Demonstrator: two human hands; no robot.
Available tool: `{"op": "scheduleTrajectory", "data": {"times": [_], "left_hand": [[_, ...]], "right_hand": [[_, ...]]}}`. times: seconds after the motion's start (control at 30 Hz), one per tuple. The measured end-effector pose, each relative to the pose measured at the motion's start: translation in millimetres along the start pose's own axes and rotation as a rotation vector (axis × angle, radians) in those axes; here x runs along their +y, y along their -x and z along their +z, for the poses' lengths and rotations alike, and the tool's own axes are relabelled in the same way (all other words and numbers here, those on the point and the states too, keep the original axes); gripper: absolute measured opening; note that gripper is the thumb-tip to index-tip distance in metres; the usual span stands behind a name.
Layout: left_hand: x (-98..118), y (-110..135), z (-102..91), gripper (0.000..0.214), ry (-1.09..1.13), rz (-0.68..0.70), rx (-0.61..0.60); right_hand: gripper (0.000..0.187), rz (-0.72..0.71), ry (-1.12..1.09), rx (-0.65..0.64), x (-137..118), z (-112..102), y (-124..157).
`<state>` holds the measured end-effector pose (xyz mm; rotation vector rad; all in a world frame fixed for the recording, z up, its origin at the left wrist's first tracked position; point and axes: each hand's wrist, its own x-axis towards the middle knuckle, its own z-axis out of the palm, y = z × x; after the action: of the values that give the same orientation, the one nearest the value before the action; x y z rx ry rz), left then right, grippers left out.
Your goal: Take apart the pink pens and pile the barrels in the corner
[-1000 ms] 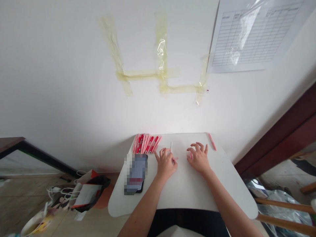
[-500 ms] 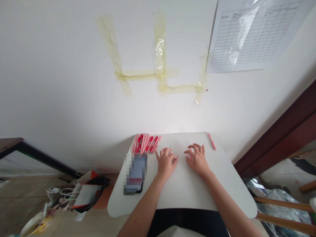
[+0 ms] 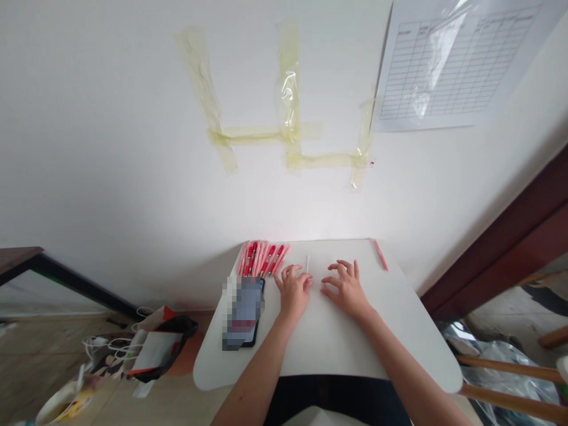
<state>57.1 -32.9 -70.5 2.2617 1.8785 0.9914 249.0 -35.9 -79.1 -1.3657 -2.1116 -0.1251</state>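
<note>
My left hand (image 3: 294,294) is over the middle of the white table (image 3: 332,349), with its thumb and index finger brought together. Whatever lies between those fingertips is too small to make out. Just beyond them is a thin white stick (image 3: 307,263), like a pen refill; I cannot tell whether the fingers touch it. To the right, my right hand (image 3: 348,293) has its fingers spread and bent, with nothing visible in them. A bundle of pink and red pens (image 3: 262,259) lies beyond my left hand at the table's back left.
A single pink pen (image 3: 380,255) lies at the back right. At the left edge is a phone (image 3: 244,313), partly blurred out. The wall (image 3: 133,148) borders the table's back. A bag (image 3: 164,349) stands on the floor at left, wooden bars (image 3: 510,367) at right.
My right hand has shifted left, and a small pink piece seen by its fingers no longer shows. My left hand has moved slightly left, its thumb drawn in to the index finger.
</note>
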Motion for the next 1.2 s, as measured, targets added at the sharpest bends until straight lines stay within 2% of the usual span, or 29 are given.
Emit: {"op": "scheduleTrajectory", "data": {"times": [0.17,0.7,1.2], "left_hand": [[0,-1,-1.5,0.011,0.01,-0.034,0.016],[2,-1,-5.4,0.013,0.011,-0.065,0.035],[4,-1,-7.1,0.012,0.026,-0.063,0.028]], "right_hand": [[0.012,0.007,-0.006,0.003,1,1,0],[0.025,0.066,-0.037,-0.047,16,-14,9],[0.018,0.022,-0.041,-0.043,11,-11,7]]}}
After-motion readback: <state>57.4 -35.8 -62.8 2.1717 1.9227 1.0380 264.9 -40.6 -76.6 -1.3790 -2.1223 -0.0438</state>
